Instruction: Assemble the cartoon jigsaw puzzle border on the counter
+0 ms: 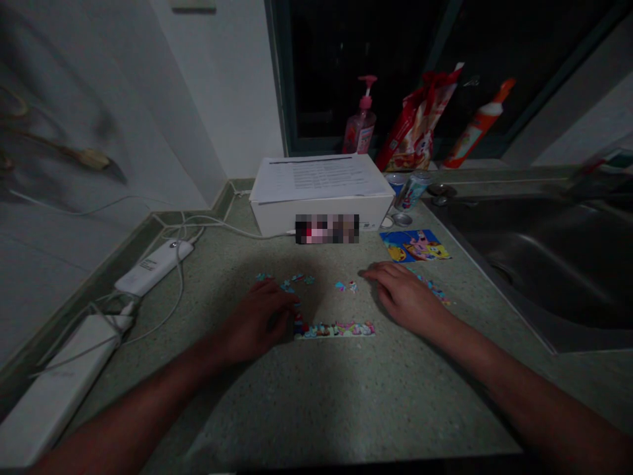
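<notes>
A strip of joined jigsaw puzzle pieces (336,329) lies on the counter between my hands, with a short bit rising at its left end. My left hand (262,313) is at that left end, palm down, its fingers bent and apart, fingertips close to the rising bit. Loose puzzle pieces (297,280) lie just beyond it. Two more loose pieces (346,286) are near my right fingertips. My right hand (403,293) rests low over the counter, index finger stretched out, with nothing visible in it. Several pieces (432,288) lie beside its far side, partly hidden.
A colourful cartoon picture card (415,245) lies beyond my right hand. Behind are a white box (321,191) with a paper on top and a can (414,190). A sink (534,264) is at right; a power strip (64,382) and cables are at left.
</notes>
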### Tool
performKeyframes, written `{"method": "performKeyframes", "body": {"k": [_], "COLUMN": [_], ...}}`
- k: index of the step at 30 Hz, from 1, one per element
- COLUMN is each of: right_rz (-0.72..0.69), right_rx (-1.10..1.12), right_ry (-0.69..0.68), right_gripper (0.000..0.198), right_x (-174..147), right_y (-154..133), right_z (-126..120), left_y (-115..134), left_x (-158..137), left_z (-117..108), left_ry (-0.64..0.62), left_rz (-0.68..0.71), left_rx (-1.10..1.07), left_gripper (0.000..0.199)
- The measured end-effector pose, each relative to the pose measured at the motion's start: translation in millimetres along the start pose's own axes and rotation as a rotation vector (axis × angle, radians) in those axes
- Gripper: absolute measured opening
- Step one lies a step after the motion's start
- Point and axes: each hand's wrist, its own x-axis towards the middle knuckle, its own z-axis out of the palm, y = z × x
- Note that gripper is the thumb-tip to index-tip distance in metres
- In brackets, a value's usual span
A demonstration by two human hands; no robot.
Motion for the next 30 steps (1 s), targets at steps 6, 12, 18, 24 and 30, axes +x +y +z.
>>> {"method": "performKeyframes", "body": {"k": [6,12,18,24,30], "right_rz": [0.002,0.009,0.011,0.0,0.005], "right_rx": [-0.008,0.0,0.005,-0.009,-0.013], "right_ry": [0.001,0.004,0.004,0.007,0.006], "right_gripper": [0.046,0.047,0.047,0.046,0.046], "right_x": [-0.6,-0.2,0.1,-0.4,-0.7], "right_y": [0.6,-0.3,-0.3,0.9,0.5], "right_z": [0.5,-1.1,-1.3,0.0,-0.1], "left_y": [1.9,-0.3,0.9,0.8,0.2], "left_x": [0.2,-1.7,-0.7,-0.5,-1.5], "left_z": [-0.1,1.4,0.9,1.3,0.8], "left_ry": [-0.033,-0.035,-0.023,-0.019,-0.02], "left_rz": [-0.023,-0.019,-0.019,-0.014,-0.022], "left_rx": [0.004,0.011,-0.006,0.009,-0.009], "left_gripper": [0.025,0.025,0.024,0.023,0.026]}}
